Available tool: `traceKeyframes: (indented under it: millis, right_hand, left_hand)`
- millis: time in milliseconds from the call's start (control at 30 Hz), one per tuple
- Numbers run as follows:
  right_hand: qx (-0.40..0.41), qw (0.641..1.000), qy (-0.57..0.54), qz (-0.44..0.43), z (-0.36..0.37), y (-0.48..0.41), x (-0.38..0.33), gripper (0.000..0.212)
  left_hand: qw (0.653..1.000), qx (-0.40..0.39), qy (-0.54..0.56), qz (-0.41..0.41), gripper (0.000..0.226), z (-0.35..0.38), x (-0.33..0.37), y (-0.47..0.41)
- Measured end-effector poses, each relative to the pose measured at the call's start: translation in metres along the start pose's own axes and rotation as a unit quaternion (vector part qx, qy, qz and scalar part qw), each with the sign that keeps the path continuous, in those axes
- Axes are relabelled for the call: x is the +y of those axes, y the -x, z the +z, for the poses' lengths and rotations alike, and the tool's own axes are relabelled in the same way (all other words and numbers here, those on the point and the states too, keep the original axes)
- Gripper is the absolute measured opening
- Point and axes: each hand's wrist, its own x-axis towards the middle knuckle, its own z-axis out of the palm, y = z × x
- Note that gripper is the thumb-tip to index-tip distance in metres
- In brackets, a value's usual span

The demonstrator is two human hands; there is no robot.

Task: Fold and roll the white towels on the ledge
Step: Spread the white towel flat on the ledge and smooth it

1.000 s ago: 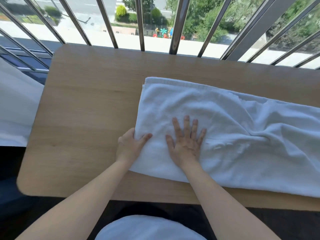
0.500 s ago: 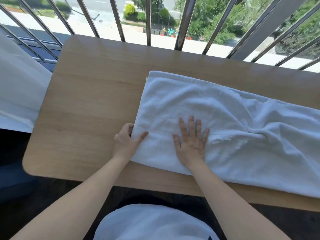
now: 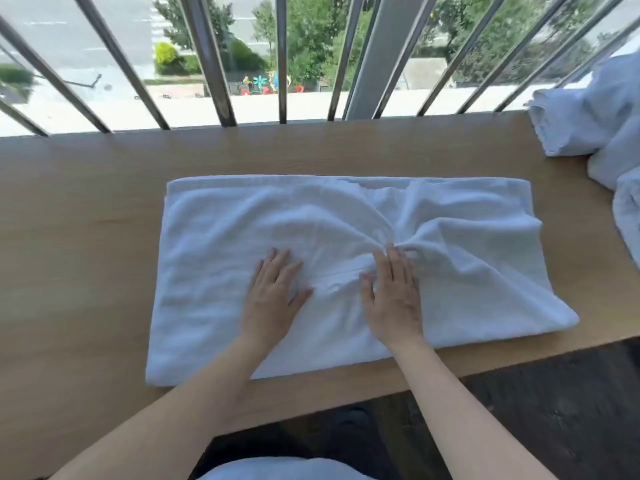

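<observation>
So, where is the towel [image 3: 242,237]?

Flat on the wooden tabletop [image 3: 86,254], folded into a long band. It lies under both hands and spreads well out to either side of the fingers.

What are the hands doing?

The left hand [image 3: 273,299] lies open, palm down, its fingers [image 3: 277,261] straight and slightly spread, gripping nothing. The right hand [image 3: 391,299] is flat and open beside it. Cloth bunches into a knot of creases just past its fingers [image 3: 394,261].

Why like that?

Probably to smooth the band. The left hand seems to pin the cloth so it cannot slide, while the right pushes wrinkles outward. Rolling looks not yet begun.

Anything hard to make out?

Yes. Far to the right of the fingers, a heap [image 3: 595,123] of more white towels runs out of frame, so I cannot count them. Below the wrists, a white shape [image 3: 284,469] is cut off at the bottom edge; whether it is cloth or clothing, I cannot tell. The number of folded layers is hidden. Railing bars [image 3: 207,64] stand beyond the fingers, with a blurred street behind.
</observation>
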Motion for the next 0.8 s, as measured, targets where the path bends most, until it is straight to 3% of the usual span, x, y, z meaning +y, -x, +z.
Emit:
traceKeyframes:
  millis: [233, 367, 500, 600, 700, 800]
  right_hand:
    - [0.084, 0.992, 0.002, 0.095, -0.046, -0.016, 0.098, 0.044]
    - [0.058, 0.977, -0.007, 0.203, -0.065, -0.026, 0.164, 0.05]
    - [0.035, 0.955, -0.041, 0.292, -0.071, -0.027, 0.217, 0.055]
    - [0.032, 0.957, -0.027, 0.288, -0.071, -0.025, 0.235, 0.055]
    - [0.058, 0.958, -0.044, 0.277, -0.07, -0.024, 0.245, 0.056]
    - [0.032, 0.957, -0.082, 0.277, -0.072, -0.025, 0.256, 0.051]
  left_hand:
    - [0.995, -0.066, 0.037, 0.069, 0.049, 0.055, 0.091, -0.066]
    - [0.991, -0.089, 0.026, 0.099, 0.045, 0.081, 0.142, -0.117]
    - [0.985, -0.149, 0.015, 0.088, 0.057, 0.11, 0.187, -0.171]
    - [0.978, -0.195, -0.034, 0.062, 0.076, 0.127, 0.208, -0.204]
    - [0.974, -0.179, -0.11, 0.084, 0.089, 0.138, 0.221, -0.223]
    - [0.972, -0.2, -0.113, 0.045, 0.093, 0.141, 0.232, -0.238]
